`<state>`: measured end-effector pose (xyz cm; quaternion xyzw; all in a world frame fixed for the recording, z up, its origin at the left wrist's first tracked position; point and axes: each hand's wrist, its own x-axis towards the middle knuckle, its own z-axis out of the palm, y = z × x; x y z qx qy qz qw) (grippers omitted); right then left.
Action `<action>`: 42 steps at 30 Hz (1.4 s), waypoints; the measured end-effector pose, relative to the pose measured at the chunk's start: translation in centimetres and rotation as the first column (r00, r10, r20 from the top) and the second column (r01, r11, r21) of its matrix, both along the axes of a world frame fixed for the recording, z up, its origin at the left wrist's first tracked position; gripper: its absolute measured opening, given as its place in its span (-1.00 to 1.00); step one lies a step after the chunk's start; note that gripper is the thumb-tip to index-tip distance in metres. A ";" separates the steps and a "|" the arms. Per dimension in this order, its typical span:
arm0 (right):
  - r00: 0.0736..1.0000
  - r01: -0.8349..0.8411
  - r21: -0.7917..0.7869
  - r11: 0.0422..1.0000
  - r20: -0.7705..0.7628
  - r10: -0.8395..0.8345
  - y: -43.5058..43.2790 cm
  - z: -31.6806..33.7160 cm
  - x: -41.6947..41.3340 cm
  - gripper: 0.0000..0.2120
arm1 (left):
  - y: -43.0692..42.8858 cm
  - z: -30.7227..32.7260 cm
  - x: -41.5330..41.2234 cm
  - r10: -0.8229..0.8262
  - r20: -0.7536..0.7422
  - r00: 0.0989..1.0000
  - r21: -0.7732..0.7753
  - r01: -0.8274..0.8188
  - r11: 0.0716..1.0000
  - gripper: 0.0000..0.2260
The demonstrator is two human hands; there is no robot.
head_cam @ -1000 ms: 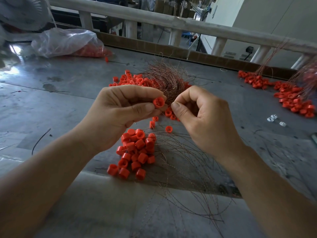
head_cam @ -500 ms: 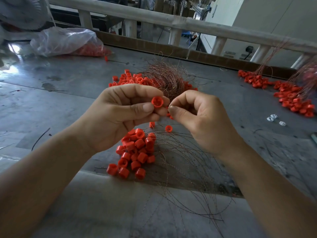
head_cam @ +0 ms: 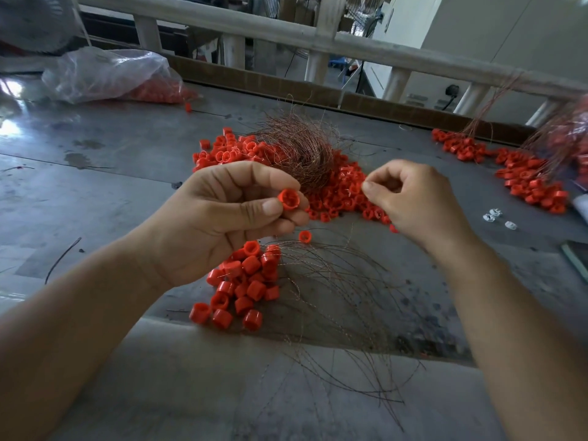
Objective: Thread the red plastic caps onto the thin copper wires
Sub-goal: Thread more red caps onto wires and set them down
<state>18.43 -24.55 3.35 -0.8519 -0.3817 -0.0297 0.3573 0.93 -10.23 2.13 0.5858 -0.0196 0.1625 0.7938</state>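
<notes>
My left hand point(head_cam: 219, 218) pinches one red cap point(head_cam: 289, 198) between thumb and fingers, its open end facing me. My right hand point(head_cam: 413, 202) is a short way to the right, thumb and forefinger pinched together as if on a thin copper wire, which is too fine to make out. Below the hands lies a small heap of loose red caps point(head_cam: 245, 281) beside a fan of loose copper wires point(head_cam: 343, 307). Behind the hands sits a tangled bundle of copper wires point(head_cam: 299, 148) on a larger heap of caps point(head_cam: 343, 192).
A clear plastic bag point(head_cam: 111, 74) with more caps lies at the back left. Another pile of caps with wires point(head_cam: 528, 173) is at the far right, with small white pieces point(head_cam: 493, 214) near it. A wooden rail point(head_cam: 318, 36) runs behind the grey table point(head_cam: 95, 160).
My right hand has drawn away to the right from the cap, opening a gap between the hands. The left hand keeps hold of the cap and has shifted slightly left.
</notes>
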 end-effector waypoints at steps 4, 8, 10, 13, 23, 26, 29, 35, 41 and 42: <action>0.995 0.094 -0.104 0.990 0.025 -0.092 -0.5 -1.4 2.2 -0.97 | 0.1 0.0 -0.1 0.022 -0.009 1.000 -0.011 -0.022 1.000 -0.82; 0.994 0.094 -0.157 0.983 0.068 -0.084 -0.3 -2.3 2.5 -0.96 | 0.1 -0.1 -0.1 0.034 -0.012 0.999 -0.017 -0.034 0.999 -0.82; 0.991 0.108 -0.186 0.977 0.099 -0.090 -0.1 -2.5 2.5 -0.93 | 0.1 -0.1 0.0 0.031 -0.010 0.999 -0.020 -0.031 0.999 -0.81; 0.985 0.122 -0.262 0.957 0.150 -0.085 0.1 -2.8 2.4 -0.89 | 0.1 -0.1 0.0 0.024 -0.010 1.000 -0.019 -0.024 1.000 -0.81; 0.997 0.059 -0.142 0.988 0.051 -0.052 0.1 -2.3 2.1 -0.91 | 0.3 -0.2 0.0 0.017 -0.019 1.000 0.001 -0.017 1.000 -0.82; 0.958 0.006 0.185 0.983 -0.281 0.048 0.0 -0.9 1.1 -0.86 | 0.3 -0.3 0.0 0.027 -0.025 0.999 0.007 -0.027 1.000 -0.81; 0.853 -0.093 0.362 0.928 -0.452 0.261 0.3 0.2 -0.8 -0.88 | 0.4 -0.4 0.0 0.037 -0.050 0.998 0.009 -0.037 0.999 -0.82; 0.590 -0.212 0.509 0.834 -0.614 0.524 0.9 0.7 -3.3 -0.93 | 0.4 -0.6 0.3 0.073 -0.103 0.992 0.063 -0.067 0.996 -0.80; 0.489 -0.232 0.552 0.801 -0.646 0.586 1.3 0.3 -3.8 -0.81 | 0.4 -0.6 0.4 0.109 -0.109 0.988 0.080 -0.100 0.992 -0.79; 0.477 -0.240 0.556 0.796 -0.646 0.595 1.3 0.2 -3.9 -0.80 | 0.4 -0.6 0.4 0.125 -0.110 0.986 0.085 -0.116 0.990 -0.80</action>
